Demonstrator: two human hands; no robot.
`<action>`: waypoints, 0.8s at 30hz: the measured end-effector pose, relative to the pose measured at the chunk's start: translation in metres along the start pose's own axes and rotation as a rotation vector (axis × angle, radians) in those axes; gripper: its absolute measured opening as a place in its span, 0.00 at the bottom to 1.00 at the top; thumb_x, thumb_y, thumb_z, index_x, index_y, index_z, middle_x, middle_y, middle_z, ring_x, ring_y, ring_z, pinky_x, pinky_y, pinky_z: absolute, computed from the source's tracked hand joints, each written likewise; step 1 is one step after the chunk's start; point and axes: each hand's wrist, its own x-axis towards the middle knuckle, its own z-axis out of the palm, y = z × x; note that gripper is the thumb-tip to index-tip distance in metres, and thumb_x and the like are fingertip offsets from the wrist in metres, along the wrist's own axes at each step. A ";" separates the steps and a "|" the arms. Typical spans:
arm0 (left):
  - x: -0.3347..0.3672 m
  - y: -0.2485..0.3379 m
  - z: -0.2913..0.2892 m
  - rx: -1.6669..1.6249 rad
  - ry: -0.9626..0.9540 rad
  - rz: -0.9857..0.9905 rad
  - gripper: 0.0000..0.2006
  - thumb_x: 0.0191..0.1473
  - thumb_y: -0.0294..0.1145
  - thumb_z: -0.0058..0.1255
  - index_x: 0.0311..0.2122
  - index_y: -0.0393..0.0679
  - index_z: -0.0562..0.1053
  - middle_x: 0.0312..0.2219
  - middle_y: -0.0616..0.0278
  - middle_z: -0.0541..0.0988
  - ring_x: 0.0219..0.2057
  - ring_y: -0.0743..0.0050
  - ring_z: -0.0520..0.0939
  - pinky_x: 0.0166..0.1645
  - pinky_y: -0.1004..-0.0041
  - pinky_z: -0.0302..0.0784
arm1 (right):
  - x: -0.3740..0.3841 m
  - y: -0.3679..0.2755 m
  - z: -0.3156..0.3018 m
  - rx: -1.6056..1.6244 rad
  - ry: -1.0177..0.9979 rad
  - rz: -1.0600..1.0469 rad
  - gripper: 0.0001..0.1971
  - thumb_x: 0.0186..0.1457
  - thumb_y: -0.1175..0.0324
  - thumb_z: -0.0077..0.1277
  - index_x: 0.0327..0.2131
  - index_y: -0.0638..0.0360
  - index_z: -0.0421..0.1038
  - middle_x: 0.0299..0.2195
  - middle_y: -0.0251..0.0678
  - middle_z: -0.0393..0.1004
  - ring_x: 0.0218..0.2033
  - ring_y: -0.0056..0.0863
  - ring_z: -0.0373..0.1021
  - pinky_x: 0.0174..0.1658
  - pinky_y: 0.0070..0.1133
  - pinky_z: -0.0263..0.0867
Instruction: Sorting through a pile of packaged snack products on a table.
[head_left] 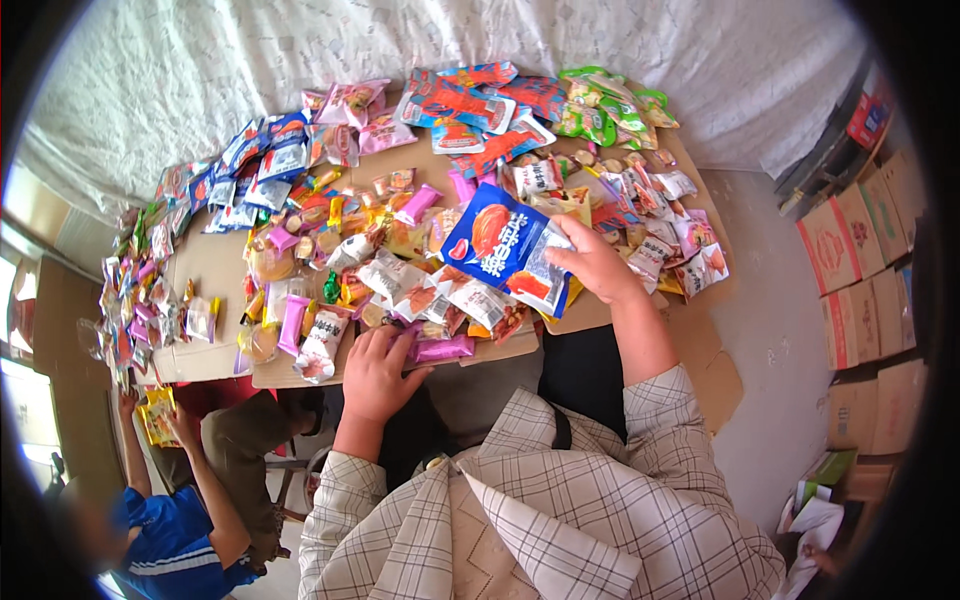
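Note:
My right hand (590, 262) grips the right side of a blue snack bag (497, 245) with an orange picture on its front, held tilted above the pile. Its fingers behind the bag are hidden. My left hand (380, 366) rests at the near edge of the cardboard-covered table (205, 345), fingers stretched out and apart, with nothing held. Close to that hand lie a white snack packet (323, 345) and a purple-wrapped sweet (444, 348). Beneath the blue bag spreads a mixed heap of small wrapped snacks (395, 275), partly covered by it.
Along the back lie blue bags (285, 150), pink packets (350, 103), red-and-blue packets (460, 105) and green packets (610, 105). At lower left another person in a blue shirt (185, 545) holds a yellow packet (158, 417). Cardboard boxes (850, 240) are stacked at right.

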 end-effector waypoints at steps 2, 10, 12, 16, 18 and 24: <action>-0.001 -0.001 -0.001 -0.009 -0.003 0.001 0.28 0.40 0.43 0.73 0.48 0.45 0.80 0.43 0.59 0.78 0.47 0.51 0.79 0.52 0.56 0.76 | 0.005 0.000 0.012 0.028 -0.087 -0.039 0.20 0.65 0.73 0.54 0.58 0.66 0.66 0.49 0.31 0.73 0.50 0.17 0.68 0.55 0.20 0.66; -0.003 -0.011 -0.001 -0.111 0.032 0.037 0.24 0.45 0.46 0.68 0.43 0.42 0.77 0.42 0.56 0.77 0.47 0.50 0.78 0.54 0.55 0.74 | 0.023 -0.016 0.057 -0.428 -0.408 0.050 0.17 0.63 0.70 0.57 0.53 0.64 0.71 0.44 0.29 0.75 0.46 0.19 0.70 0.52 0.24 0.68; -0.003 -0.015 0.002 -0.091 0.087 0.083 0.20 0.42 0.41 0.67 0.39 0.42 0.77 0.39 0.55 0.76 0.43 0.49 0.78 0.51 0.56 0.75 | 0.034 -0.028 0.072 -0.475 -0.692 0.088 0.15 0.63 0.68 0.57 0.50 0.63 0.72 0.41 0.30 0.76 0.44 0.19 0.71 0.48 0.26 0.69; -0.008 -0.016 0.003 -0.079 -0.011 0.001 0.18 0.45 0.43 0.65 0.38 0.42 0.77 0.40 0.54 0.76 0.46 0.52 0.78 0.54 0.57 0.74 | 0.094 -0.048 0.108 -0.617 -0.826 -0.062 0.17 0.60 0.65 0.57 0.50 0.61 0.73 0.38 0.36 0.78 0.42 0.26 0.75 0.48 0.28 0.70; -0.007 -0.015 0.002 -0.098 0.068 0.050 0.20 0.46 0.46 0.66 0.39 0.42 0.78 0.41 0.55 0.76 0.47 0.53 0.78 0.55 0.57 0.74 | 0.145 -0.064 0.133 -0.387 -0.651 0.029 0.16 0.65 0.65 0.56 0.53 0.59 0.71 0.44 0.32 0.77 0.45 0.18 0.72 0.49 0.23 0.70; -0.004 -0.015 -0.003 -0.089 0.035 0.056 0.23 0.49 0.51 0.66 0.42 0.44 0.78 0.44 0.56 0.76 0.48 0.55 0.78 0.57 0.57 0.73 | 0.227 -0.113 0.218 0.470 -0.337 -0.053 0.41 0.69 0.49 0.52 0.72 0.57 0.40 0.61 0.52 0.67 0.56 0.39 0.73 0.56 0.37 0.74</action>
